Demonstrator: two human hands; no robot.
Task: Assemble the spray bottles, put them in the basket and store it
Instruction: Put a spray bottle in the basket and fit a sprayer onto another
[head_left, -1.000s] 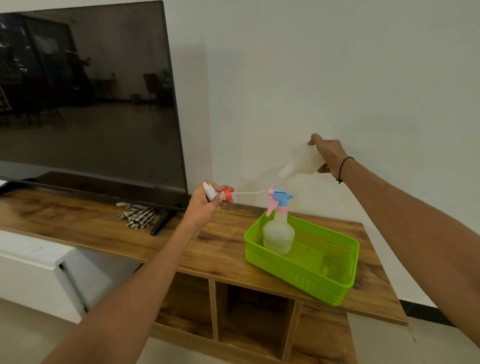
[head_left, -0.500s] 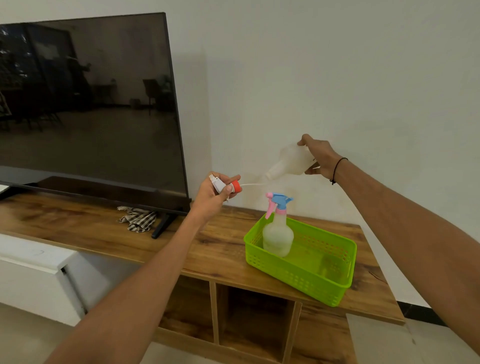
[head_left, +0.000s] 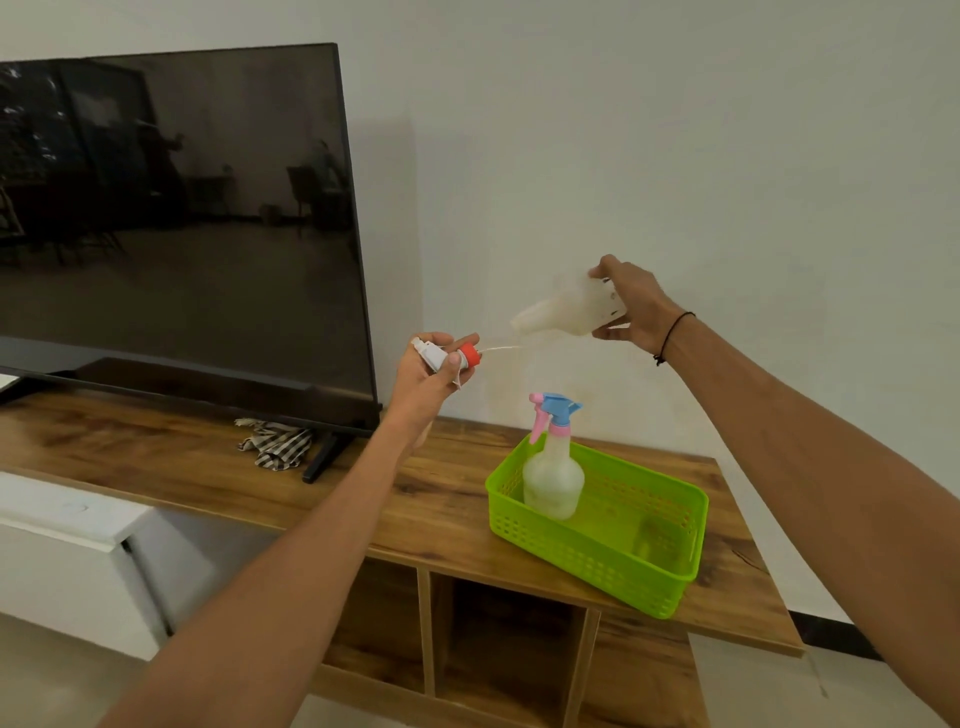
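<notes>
My left hand (head_left: 426, 379) grips a white spray head with an orange collar (head_left: 451, 356); its thin clear tube points right. My right hand (head_left: 631, 306) holds a translucent white bottle (head_left: 563, 312) tilted on its side, neck pointing left and down toward the tube's tip, which is just below the bottle's mouth. Both are in the air above the wooden TV stand (head_left: 208, 467). A green plastic basket (head_left: 597, 551) sits on the stand at the right. In its left end an assembled bottle with a blue and pink spray head (head_left: 553, 467) stands upright.
A large dark TV (head_left: 171, 223) stands on the stand's left part, with a checked cloth (head_left: 275, 444) beside its foot. Open wooden compartments (head_left: 498, 644) lie under the stand below the basket. A white wall is behind, a white cabinet (head_left: 62, 551) at the lower left.
My hands have come closer together: the bottle's neck has moved left and down toward the tube's tip. The camera view has shifted down slightly.
</notes>
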